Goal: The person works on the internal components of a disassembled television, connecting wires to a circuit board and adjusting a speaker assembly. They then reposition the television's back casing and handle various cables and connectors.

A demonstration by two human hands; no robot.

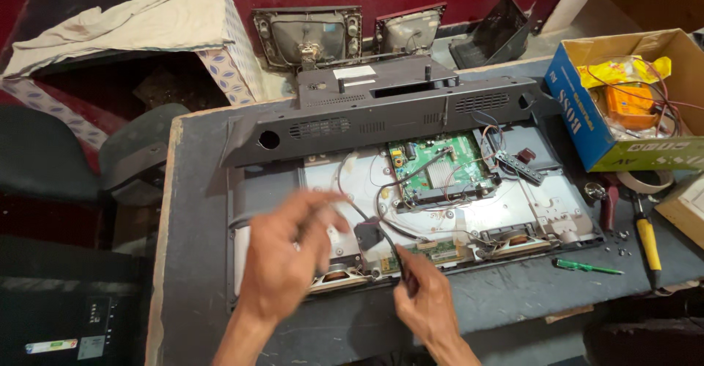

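Now, left hand (290,252) blurred, fingers loosely curled, right hand (422,300) fingers pinching black tool (400,260).

Blue-and-green cardboard box (587,127) at the bench's far right corner, orange device and tangled wires inside. Yellow-handled screwdriver (648,241) lies near the right edge, roll of tape (645,183) just behind it. Small green screwdriver (587,267) sits on the grey benchtop (198,212). Two old picture tubes (308,37) lean against the red wall. Beige cloth (125,21) draped top left.
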